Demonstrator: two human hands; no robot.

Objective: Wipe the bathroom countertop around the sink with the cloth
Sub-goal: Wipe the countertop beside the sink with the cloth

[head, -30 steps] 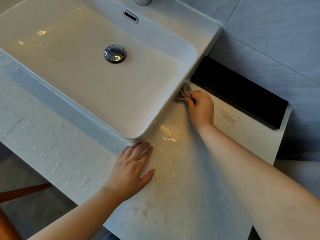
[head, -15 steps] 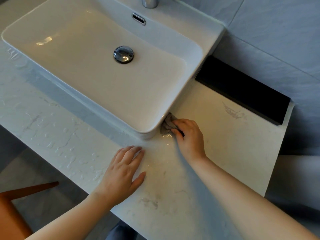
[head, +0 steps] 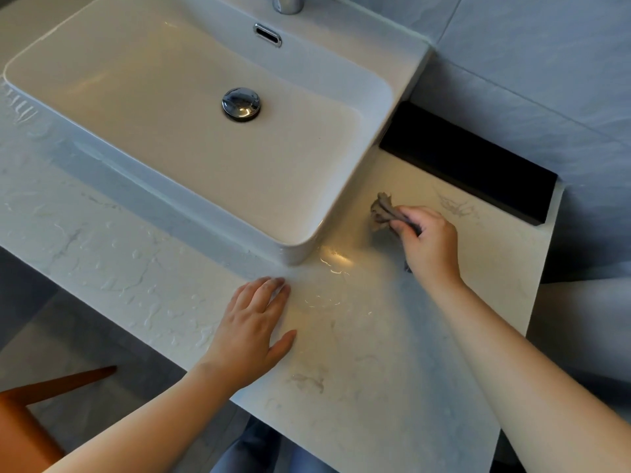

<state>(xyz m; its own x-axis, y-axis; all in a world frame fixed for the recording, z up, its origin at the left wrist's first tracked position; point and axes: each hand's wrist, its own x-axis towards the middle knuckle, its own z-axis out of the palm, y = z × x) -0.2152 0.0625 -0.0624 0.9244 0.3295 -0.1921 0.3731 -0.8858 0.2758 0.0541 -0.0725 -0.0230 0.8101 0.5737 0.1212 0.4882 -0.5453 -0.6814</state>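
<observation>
Gripping cloth (head: 381,212): right hand (head: 431,244) | sink (head: 297,249) beside | black ledge (head: 467,162) behind

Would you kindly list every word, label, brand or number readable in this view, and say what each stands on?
None: no readable text shows anywhere.
The sink, faucet, drain stopper, cloth and black ledge bear no lettering; the grey marks on the countertop are veining.

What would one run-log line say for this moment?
step: wiping countertop | right hand: grips cloth right of sink | left hand: flat on countertop | water: droplets front of sink
</observation>
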